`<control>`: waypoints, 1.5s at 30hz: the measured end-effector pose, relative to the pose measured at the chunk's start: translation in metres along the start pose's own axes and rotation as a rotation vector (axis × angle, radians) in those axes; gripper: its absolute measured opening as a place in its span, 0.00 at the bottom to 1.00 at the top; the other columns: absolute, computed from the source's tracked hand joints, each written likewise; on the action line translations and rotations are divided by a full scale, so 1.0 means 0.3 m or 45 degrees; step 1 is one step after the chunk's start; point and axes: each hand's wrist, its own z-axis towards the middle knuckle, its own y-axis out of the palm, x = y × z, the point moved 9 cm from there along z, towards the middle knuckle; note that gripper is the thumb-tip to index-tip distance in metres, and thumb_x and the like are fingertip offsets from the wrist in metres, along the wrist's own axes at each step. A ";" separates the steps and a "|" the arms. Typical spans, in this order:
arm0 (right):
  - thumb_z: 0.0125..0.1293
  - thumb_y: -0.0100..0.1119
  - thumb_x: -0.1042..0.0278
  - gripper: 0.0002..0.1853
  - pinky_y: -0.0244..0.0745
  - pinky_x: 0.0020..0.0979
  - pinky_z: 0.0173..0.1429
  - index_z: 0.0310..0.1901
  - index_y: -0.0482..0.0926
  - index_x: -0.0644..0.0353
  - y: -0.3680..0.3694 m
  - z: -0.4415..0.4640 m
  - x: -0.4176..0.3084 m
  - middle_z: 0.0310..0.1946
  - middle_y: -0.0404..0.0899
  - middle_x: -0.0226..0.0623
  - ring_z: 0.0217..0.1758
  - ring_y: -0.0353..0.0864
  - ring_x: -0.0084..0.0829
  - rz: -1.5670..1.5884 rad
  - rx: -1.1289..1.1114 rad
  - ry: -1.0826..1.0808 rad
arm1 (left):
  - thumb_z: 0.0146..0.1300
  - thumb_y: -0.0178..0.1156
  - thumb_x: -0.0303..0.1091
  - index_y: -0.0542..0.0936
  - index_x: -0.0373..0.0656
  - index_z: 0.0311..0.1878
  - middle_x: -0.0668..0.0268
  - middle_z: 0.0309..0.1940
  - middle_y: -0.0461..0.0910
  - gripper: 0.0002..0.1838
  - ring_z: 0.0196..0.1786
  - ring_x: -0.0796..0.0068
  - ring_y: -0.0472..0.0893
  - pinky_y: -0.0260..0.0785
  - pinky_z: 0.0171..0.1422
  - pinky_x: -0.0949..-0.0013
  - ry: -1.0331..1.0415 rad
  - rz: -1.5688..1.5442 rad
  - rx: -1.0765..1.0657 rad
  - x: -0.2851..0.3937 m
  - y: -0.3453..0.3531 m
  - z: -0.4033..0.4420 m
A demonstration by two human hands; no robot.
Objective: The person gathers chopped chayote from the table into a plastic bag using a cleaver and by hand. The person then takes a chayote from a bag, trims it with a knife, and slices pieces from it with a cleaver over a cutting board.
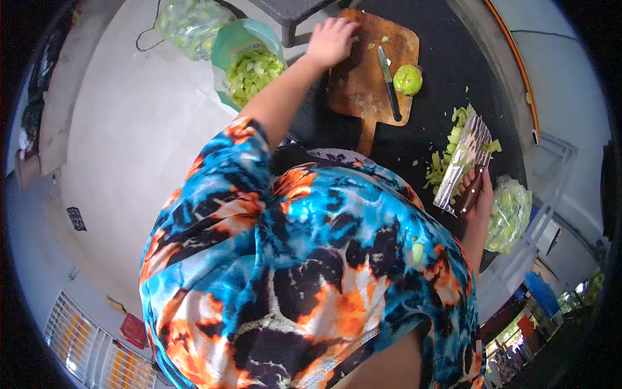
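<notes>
My right hand [478, 191] is wrapped around the brown riveted handle of a wide-bladed cutter [463, 159], whose shiny metal looks ridged. Pale green chopped pieces [437, 170] lie beside and under the blade on a black surface, and a few cling to it. My left hand [332, 42] stretches over the left edge of a wooden cutting board [359, 87], fingers extended, with nothing visible in it. On that board rest a small black-handled knife [390, 84] and a round green vegetable or fruit [408, 80], plus a few scraps.
A light-green bag [220, 61] holds chopped green pieces [251, 72] left of the board. Behind it stands a clear plastic bag [193, 27] of green produce. Another filled plastic bag [510, 217] sits right of my right hand. A dark stool-like piece [288, 13] borders the board.
</notes>
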 end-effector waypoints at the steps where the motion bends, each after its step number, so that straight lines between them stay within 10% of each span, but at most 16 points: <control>1: 0.73 0.45 0.53 0.13 0.65 0.25 0.32 0.38 0.68 0.53 0.003 -0.003 -0.007 0.27 0.68 0.27 0.29 0.68 0.22 0.009 -0.007 -0.024 | 0.60 0.53 0.39 0.75 0.48 0.53 0.65 0.52 0.73 0.18 0.58 0.61 0.69 0.62 0.58 0.53 0.003 0.049 -0.076 0.025 0.038 0.028; 10: 0.72 0.46 0.54 0.12 0.67 0.27 0.31 0.39 0.67 0.55 -0.079 0.039 0.008 0.27 0.70 0.29 0.29 0.70 0.24 0.031 -0.039 -0.046 | 0.58 0.58 0.44 0.73 0.48 0.41 0.63 0.41 0.70 0.13 0.50 0.60 0.68 0.60 0.51 0.56 0.445 -0.107 -0.385 0.268 -0.046 -0.333; 22: 0.72 0.47 0.56 0.11 0.68 0.25 0.30 0.43 0.70 0.55 -0.107 0.045 0.009 0.28 0.74 0.29 0.29 0.72 0.23 -0.004 -0.010 -0.055 | 0.60 0.56 0.38 0.72 0.50 0.45 0.62 0.43 0.71 0.11 0.50 0.58 0.70 0.63 0.50 0.52 -0.125 0.200 -0.203 -0.039 -0.051 -0.399; 27: 0.72 0.46 0.57 0.10 0.69 0.23 0.30 0.44 0.70 0.54 -0.304 0.081 0.020 0.28 0.75 0.28 0.27 0.73 0.21 -0.276 0.214 -0.113 | 0.62 0.51 0.38 0.76 0.47 0.34 0.58 0.28 0.77 0.07 0.36 0.55 0.77 0.69 0.40 0.53 -0.354 0.396 -0.193 -0.332 0.035 -0.504; 30: 0.72 0.46 0.57 0.10 0.69 0.24 0.29 0.44 0.70 0.55 -0.565 0.098 0.075 0.30 0.77 0.28 0.27 0.74 0.21 -0.336 0.289 -0.080 | 0.62 0.51 0.35 0.78 0.43 0.47 0.52 0.44 0.81 0.13 0.45 0.50 0.81 0.71 0.47 0.51 -1.238 0.338 -0.639 -0.696 0.076 -0.770; 33: 0.73 0.46 0.58 0.10 0.69 0.26 0.29 0.43 0.69 0.55 -0.831 0.032 0.151 0.30 0.76 0.29 0.27 0.75 0.23 -0.332 0.535 -0.056 | 0.53 0.55 0.30 0.74 0.35 0.51 0.49 0.45 0.79 0.20 0.48 0.56 0.79 0.70 0.53 0.58 -1.384 -0.307 -0.049 -1.230 0.252 -1.130; 35: 0.72 0.46 0.57 0.11 0.69 0.27 0.29 0.44 0.69 0.55 -0.993 -0.011 0.271 0.30 0.76 0.29 0.27 0.75 0.24 -0.265 0.688 -0.055 | 0.55 0.55 0.27 0.74 0.35 0.50 0.53 0.45 0.78 0.18 0.45 0.60 0.78 0.70 0.51 0.59 -1.213 0.129 -0.254 -0.736 -0.085 -0.818; 45: 0.67 0.53 0.46 0.16 0.69 0.32 0.27 0.37 0.74 0.51 -1.441 -0.279 0.538 0.25 0.75 0.28 0.25 0.74 0.26 -0.235 1.074 0.145 | 0.60 0.59 0.30 0.77 0.34 0.47 0.53 0.45 0.77 0.13 0.50 0.63 0.76 0.66 0.58 0.63 -0.721 -0.650 -0.054 -0.200 -0.016 -0.376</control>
